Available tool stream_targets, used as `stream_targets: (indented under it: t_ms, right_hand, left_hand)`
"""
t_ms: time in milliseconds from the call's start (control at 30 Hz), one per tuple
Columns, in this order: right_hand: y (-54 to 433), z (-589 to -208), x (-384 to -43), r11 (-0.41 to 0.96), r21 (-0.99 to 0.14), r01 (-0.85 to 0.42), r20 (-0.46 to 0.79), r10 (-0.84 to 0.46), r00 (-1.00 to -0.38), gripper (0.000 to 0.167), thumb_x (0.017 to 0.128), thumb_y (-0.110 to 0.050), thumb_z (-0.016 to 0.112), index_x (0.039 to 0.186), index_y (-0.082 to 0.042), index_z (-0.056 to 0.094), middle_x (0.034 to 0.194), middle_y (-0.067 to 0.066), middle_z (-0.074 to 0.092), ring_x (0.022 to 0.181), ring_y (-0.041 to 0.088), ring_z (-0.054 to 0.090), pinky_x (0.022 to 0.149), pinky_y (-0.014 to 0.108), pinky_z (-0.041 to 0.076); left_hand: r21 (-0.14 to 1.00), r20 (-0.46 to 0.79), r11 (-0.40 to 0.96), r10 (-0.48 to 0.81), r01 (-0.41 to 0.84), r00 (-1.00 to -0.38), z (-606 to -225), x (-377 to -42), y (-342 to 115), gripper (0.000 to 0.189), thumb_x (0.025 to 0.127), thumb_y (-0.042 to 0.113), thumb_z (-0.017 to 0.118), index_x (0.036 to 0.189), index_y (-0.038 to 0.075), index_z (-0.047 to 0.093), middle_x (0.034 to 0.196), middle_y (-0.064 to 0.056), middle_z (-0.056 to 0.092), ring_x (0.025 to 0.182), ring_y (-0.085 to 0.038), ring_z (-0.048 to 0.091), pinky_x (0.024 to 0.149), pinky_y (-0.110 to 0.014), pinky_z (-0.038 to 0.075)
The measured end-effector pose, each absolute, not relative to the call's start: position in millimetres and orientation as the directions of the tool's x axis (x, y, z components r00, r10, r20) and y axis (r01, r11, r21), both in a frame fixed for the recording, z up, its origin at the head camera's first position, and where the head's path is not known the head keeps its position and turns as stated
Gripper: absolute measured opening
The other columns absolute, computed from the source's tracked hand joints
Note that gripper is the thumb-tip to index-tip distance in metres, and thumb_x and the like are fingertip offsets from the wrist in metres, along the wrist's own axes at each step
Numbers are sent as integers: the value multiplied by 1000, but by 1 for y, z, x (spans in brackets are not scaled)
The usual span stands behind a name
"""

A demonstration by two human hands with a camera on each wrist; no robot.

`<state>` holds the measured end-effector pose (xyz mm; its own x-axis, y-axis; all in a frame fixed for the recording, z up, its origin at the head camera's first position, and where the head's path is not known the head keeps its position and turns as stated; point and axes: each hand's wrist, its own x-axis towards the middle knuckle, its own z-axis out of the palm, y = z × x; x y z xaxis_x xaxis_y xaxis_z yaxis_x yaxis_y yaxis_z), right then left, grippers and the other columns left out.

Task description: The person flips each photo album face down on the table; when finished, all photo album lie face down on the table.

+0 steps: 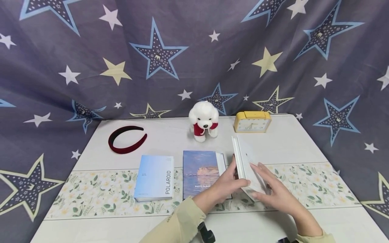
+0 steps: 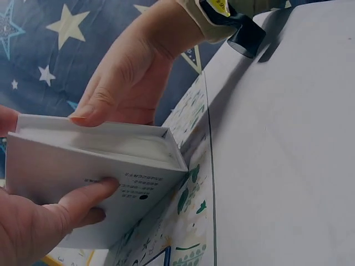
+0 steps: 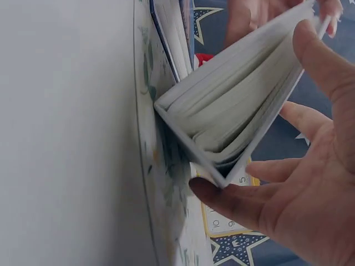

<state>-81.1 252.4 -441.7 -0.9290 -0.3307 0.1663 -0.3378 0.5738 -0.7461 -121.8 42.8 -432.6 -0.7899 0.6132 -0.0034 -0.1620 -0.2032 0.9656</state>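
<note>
A thick white photo album (image 1: 250, 177) stands tilted above the table between both hands. My left hand (image 1: 223, 185) grips its left side, the thumb near the spine-like edge. In the left wrist view, fingers of the left hand (image 2: 39, 227) touch a cover with small printed text. My right hand (image 1: 276, 192) holds the other side with spread fingers against the cover. The right wrist view shows the right hand (image 3: 294, 194) along the outer cover, with page edges of the album (image 3: 238, 94) visible. Just left lies a photo album with a seascape cover (image 1: 199, 167).
A blue-and-white POLAROID album (image 1: 153, 177) lies further left on the floral strip (image 1: 103, 189). Behind are a dark red headband (image 1: 129, 148), a white plush dog (image 1: 203, 114) in red and a yellow clock (image 1: 252, 122). A starry curtain (image 1: 188, 50) hangs at the back.
</note>
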Motion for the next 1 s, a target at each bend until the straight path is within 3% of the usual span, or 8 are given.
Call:
stream_targets:
  t_ms: [67,367,567,667,767,867,967,1000]
  right_hand:
    - [254,-443,-81,567,-761,-317,151,-320,-935,80,83,-24,78,152,-23,37,155,32,15,134,61,21,83,71,44]
    - [263,-445,-82,576,-787,-222,67,-278,-958,82,84,-24,77,153,-17,34,155,35,9,138,59,9,91,72,35]
    - [267,-444,-85,637,-755,-154,25,-206,-978,100,80,-31,79,155,-1,20,157,32,6,142,54,6,104,70,21]
    - [267,-444,-85,684,-720,-119,-2,-173,-985,108,77,-39,80,154,3,16,158,30,4,143,51,5,108,68,14]
    - [268,-442,-85,725,-680,-110,-11,-160,-987,113,75,-45,81,152,7,17,158,29,3,142,52,7,108,68,13]
    - [269,-441,-85,764,-636,-109,-16,-154,-988,116,72,-49,81,151,9,19,158,29,5,142,51,10,108,67,16]
    - [270,-440,-84,788,-607,-107,-26,-155,-988,118,68,-49,82,151,8,20,158,30,7,142,50,11,108,66,17]
    - [270,-440,-84,795,-597,-110,-26,-156,-987,118,68,-49,83,151,8,20,158,30,8,142,50,12,108,66,18]
  left_hand:
    - [961,20,-230,618,-157,-786,-433,-122,41,98,86,3,60,156,40,1,149,-18,36,112,-25,60,84,-41,55]
    - [950,31,-263,615,-169,-788,-435,-122,36,97,85,-6,52,158,22,-5,148,-23,40,119,-35,57,86,-39,54]
    - [964,0,-215,595,-159,-804,-439,-120,38,92,85,-14,44,155,7,-12,147,-20,43,123,-30,55,92,-33,50]
    - [982,-50,-117,588,-146,-807,-440,-116,39,88,88,-13,43,153,3,-14,147,-18,44,125,-26,53,100,-32,45]
    - [994,-103,76,563,-72,-820,-441,-114,40,82,91,-5,48,155,0,-4,156,-17,28,141,-24,33,113,-36,27]
    - [955,-140,296,547,34,-825,-444,-110,43,77,94,4,52,154,-3,5,161,-19,5,147,-26,11,117,-38,14]
    - [876,-167,466,531,122,-831,-449,-105,44,78,96,12,57,154,-4,7,161,-22,4,145,-31,20,114,-37,26]
    - [853,-169,501,529,146,-832,-450,-103,45,78,96,13,58,154,-5,8,161,-22,3,140,-32,33,109,-35,36]
